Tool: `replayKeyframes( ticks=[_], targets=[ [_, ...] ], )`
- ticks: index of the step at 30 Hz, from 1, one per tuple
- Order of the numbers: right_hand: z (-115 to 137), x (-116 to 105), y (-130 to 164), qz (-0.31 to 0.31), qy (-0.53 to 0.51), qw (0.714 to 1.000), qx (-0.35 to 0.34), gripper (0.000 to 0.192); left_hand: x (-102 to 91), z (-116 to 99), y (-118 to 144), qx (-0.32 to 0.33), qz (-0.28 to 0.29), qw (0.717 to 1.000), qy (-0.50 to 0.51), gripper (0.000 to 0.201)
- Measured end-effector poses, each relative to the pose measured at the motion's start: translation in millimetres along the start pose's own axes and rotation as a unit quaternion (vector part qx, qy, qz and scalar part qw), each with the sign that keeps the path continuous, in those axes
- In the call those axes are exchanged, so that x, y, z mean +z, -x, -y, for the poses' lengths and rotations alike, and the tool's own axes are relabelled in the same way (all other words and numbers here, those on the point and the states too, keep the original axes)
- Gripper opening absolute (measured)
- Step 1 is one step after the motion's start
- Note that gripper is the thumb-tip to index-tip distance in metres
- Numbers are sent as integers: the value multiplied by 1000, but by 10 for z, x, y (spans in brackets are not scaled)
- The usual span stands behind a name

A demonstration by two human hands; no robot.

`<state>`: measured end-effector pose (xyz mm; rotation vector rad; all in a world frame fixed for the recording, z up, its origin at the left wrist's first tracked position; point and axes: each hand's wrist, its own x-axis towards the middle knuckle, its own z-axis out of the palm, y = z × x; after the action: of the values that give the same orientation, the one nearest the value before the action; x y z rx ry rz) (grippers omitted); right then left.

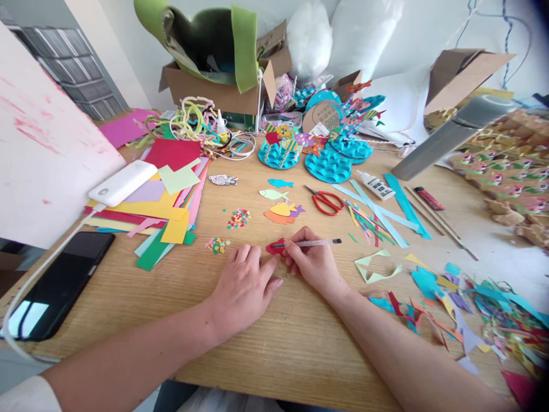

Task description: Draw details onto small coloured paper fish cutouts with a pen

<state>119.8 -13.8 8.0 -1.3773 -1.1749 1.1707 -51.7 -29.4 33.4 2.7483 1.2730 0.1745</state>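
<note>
Cluttering a wooden table (pixel 300 337), paper scraps (pixel 480 320), scissors (pixel 326 201), white wall behind.

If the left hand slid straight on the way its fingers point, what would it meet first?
The left hand lies flat, fingers pointing up and right. First in that line is probably the red paper piece held at the right hand, almost touching the fingertips already; depth is hard to judge.

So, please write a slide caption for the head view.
Right hand draws with a pen on a red paper fish; left hand steadies it.
</note>
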Motion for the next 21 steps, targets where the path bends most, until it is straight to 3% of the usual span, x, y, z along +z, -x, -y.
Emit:
replayKeyframes(
  ticks=[21],
  targets=[
    [11, 4, 4, -28, -8, 1000, 7, 29, -5, 0, -3, 1, -4, 1000, 2, 37]
  ],
)
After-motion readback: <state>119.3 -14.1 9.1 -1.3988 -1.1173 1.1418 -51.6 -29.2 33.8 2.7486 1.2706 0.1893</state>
